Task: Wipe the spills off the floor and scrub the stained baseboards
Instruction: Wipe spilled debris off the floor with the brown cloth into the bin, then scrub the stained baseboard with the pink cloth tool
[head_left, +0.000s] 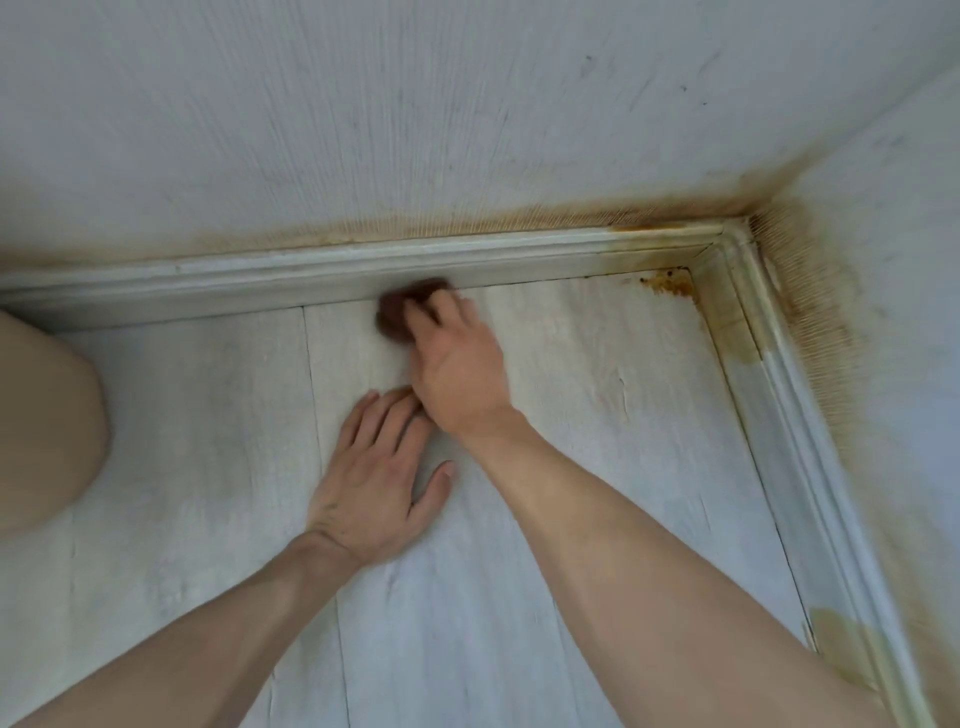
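My right hand grips a dark brown scrubbing pad and holds it against the foot of the white back baseboard; the pad is blurred. Flat on the pale plank floor just behind it, my left hand rests with fingers spread. Brown-yellow stains cover the baseboard near the corner and the right baseboard. A crusty orange spill lies on the floor in the corner. Another yellowish stain sits low on the right baseboard.
The white walls carry rusty staining above both baseboards, strongest at the corner. My bare knee is at the left edge, on the floor.
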